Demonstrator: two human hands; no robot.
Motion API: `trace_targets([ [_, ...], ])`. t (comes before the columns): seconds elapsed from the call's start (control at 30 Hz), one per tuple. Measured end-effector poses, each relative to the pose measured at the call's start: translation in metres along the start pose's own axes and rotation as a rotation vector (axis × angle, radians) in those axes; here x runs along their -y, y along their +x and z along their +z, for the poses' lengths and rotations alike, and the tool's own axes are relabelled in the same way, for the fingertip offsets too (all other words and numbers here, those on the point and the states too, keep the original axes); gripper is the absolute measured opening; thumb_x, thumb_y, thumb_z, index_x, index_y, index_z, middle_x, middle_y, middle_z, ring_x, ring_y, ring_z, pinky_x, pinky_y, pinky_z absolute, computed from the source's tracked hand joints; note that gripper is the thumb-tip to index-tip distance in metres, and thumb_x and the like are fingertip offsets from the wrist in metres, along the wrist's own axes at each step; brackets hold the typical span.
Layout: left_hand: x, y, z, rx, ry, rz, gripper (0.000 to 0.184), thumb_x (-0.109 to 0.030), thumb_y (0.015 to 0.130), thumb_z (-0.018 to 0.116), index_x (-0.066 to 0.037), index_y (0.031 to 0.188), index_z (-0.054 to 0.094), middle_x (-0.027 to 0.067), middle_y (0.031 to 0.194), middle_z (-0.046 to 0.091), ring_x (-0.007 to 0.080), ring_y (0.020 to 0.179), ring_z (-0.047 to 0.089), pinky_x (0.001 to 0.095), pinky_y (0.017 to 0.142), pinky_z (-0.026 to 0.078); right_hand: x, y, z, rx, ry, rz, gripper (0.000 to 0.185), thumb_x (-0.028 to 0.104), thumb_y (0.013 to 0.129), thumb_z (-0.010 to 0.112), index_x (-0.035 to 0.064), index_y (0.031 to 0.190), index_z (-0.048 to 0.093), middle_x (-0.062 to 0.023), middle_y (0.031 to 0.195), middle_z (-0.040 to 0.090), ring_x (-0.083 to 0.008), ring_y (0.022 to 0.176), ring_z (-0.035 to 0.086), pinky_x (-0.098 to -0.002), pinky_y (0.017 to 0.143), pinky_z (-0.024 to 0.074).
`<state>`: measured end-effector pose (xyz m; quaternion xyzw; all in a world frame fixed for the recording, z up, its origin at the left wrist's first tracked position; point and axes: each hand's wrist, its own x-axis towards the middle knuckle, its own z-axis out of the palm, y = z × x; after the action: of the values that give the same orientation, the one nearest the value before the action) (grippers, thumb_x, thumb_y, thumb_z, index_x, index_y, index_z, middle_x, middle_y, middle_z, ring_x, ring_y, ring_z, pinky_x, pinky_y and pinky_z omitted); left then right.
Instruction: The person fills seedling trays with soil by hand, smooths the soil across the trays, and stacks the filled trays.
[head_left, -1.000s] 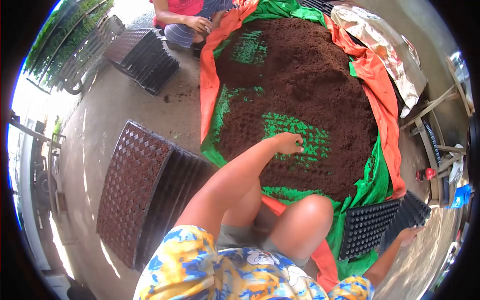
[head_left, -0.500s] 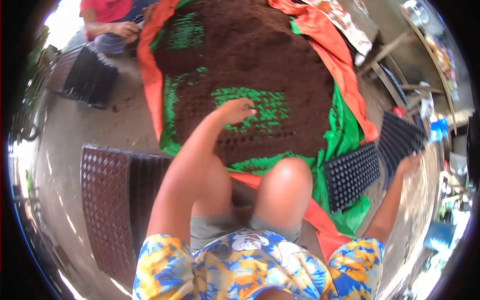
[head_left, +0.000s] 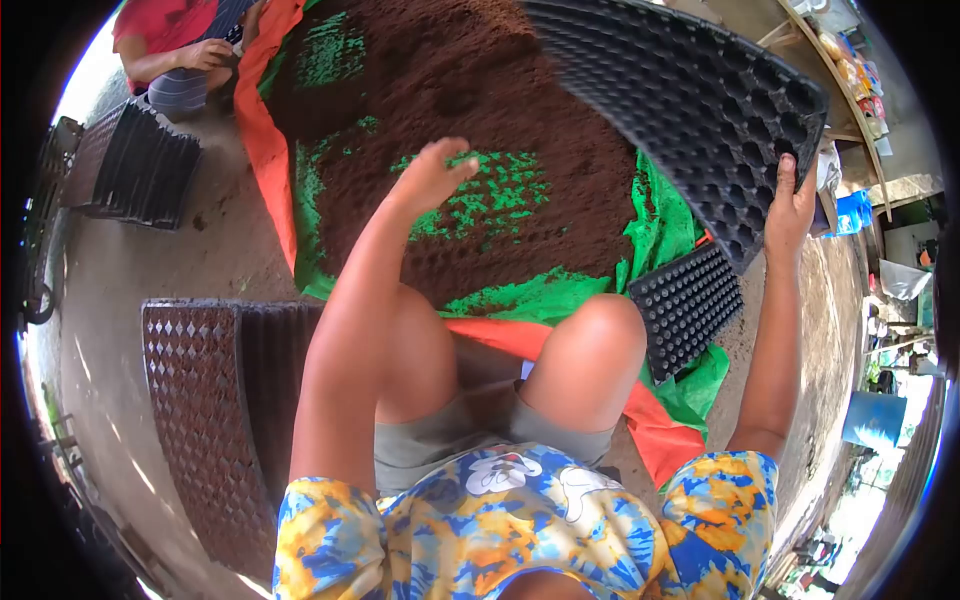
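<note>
My right hand (head_left: 790, 212) grips the near right corner of a black cell tray (head_left: 700, 110), its thumb on the upper face. The tray is raised and tilted above the right side of the dark brown soil (head_left: 440, 60). My left hand (head_left: 437, 175) hovers over the soil with its fingers apart and nothing in them, beside a patch where green sheet (head_left: 500, 190) shows through. Another black tray (head_left: 688, 305) lies on the sheet's edge by my knee.
A stack of soil-filled trays (head_left: 195, 400) stands at the left, with another stack (head_left: 135, 165) farther back. A person (head_left: 180, 60) sits at the upper left. Orange cloth (head_left: 262, 140) borders the soil. A wooden table (head_left: 850, 100) and blue container (head_left: 873, 418) are at the right.
My right hand has lifted one black tray off to the right and swung it up over the soil. My left hand has risen slightly, fingers now more spread. The view has shifted too.
</note>
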<state>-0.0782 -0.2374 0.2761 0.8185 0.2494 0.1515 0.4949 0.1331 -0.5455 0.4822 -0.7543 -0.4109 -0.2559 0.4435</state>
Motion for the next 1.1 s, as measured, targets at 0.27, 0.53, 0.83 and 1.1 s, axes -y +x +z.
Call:
trace_targets([
  [0.27,-0.041,0.05,-0.051,-0.692,0.483,0.331,0.038,-0.033,0.08,0.058,-0.012,0.112,0.053,0.0114,0.121,0.047,0.0311,0.112,0.042,0.0407,0.093,0.033,-0.11,-0.038,0.107,0.237,0.419,0.774,0.064,0.049,0.084,0.051,0.0025,0.127,0.041,-0.0113,0.123,0.047,-0.0212,0.112,0.044,-0.0331,0.096,0.0316],
  [0.53,0.132,0.063,0.026,0.092,0.755,-0.016,0.048,-0.034,0.076,0.061,-0.014,0.118,0.047,0.012,0.132,0.035,0.032,0.123,0.03,0.0514,0.095,0.028,-0.267,-0.314,0.2,0.074,-0.577,1.185,0.075,0.051,0.087,0.037,-0.0077,0.132,0.024,-0.0281,0.134,0.029,-0.0401,0.124,0.029,-0.0423,0.105,0.0205],
  [0.83,0.188,0.054,0.035,0.416,0.961,-0.144,0.06,-0.029,0.063,0.073,-0.016,0.116,0.047,0.0132,0.137,0.026,0.036,0.128,0.02,0.0561,0.097,0.023,-0.347,-0.272,0.312,-0.393,-0.865,1.384,0.084,0.058,0.082,0.041,-0.0121,0.128,0.027,-0.0318,0.134,0.024,-0.0431,0.127,0.021,-0.0554,0.101,0.0206],
  [1.1,0.2,0.067,0.034,0.427,0.909,-0.056,0.056,-0.025,0.055,0.077,-0.011,0.102,0.049,0.0162,0.127,0.036,0.0379,0.127,0.021,0.055,0.101,0.019,-0.385,-0.242,0.346,-0.488,-0.74,1.309,0.082,0.054,0.075,0.056,-0.0097,0.122,0.035,-0.0294,0.122,0.039,-0.042,0.116,0.035,-0.0499,0.097,0.0296],
])
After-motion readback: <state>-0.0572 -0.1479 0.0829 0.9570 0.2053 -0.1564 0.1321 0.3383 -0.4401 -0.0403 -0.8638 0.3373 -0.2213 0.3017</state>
